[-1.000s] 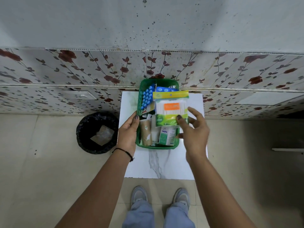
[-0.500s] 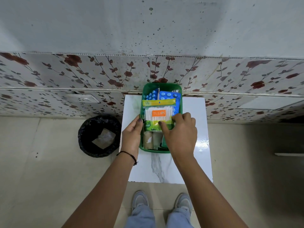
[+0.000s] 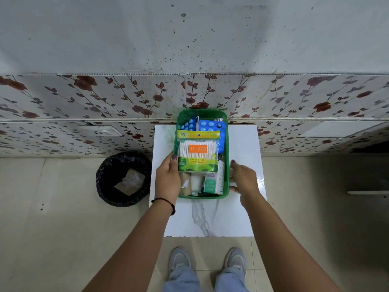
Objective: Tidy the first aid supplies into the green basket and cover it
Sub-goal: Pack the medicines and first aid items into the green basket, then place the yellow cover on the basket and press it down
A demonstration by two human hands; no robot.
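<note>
The green basket (image 3: pixel 226 144) stands on a white marble-patterned table (image 3: pixel 242 211), its far end against the wall. A pack of cotton swabs (image 3: pixel 197 153) lies flat on top of its contents. Blue blister packs (image 3: pixel 208 125) sit at the far end, with bandage rolls (image 3: pixel 186 185) and a small green-and-white box (image 3: pixel 211 185) at the near end. My left hand (image 3: pixel 168 180) grips the basket's left rim, thumb over the edge by the swab pack. My right hand (image 3: pixel 242 180) is just outside the right wall, fingers spread and holding nothing. No cover is in view.
A black-lined waste bin (image 3: pixel 123 179) with crumpled paper inside stands on the floor left of the table. A floral-tiled wall rises right behind the basket. My feet are on the tiled floor at the table's near edge.
My right hand laid the cotton swab pack down into the basket, let it go and drew back to the basket's right side. My left hand stayed on the left rim.
</note>
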